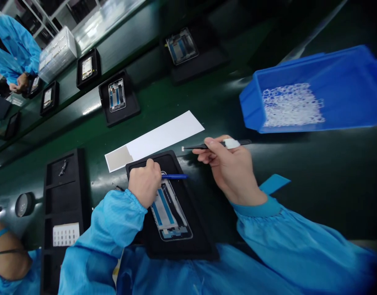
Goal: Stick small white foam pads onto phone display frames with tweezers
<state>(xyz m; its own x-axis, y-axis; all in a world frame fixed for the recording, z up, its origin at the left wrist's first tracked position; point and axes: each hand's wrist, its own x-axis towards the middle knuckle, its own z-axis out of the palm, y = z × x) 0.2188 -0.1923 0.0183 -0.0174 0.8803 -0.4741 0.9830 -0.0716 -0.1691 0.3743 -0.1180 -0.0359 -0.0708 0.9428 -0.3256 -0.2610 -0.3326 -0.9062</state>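
My right hand grips black tweezers with white wrapping near the back end. At their tips is a tiny pale piece, too small to name. My left hand is closed around a blue pen-like stick, which points right over the top of a phone frame. Blue strips run along that frame, and it lies in a black tray close to my body. Behind the tray, a white paper strip with a beige patch lies on the green table.
A blue bin holding white ring-like pieces stands at right. At left is a black compartment tray with a white label sheet. More phone frames sit in trays behind. A co-worker's hands are at far left.
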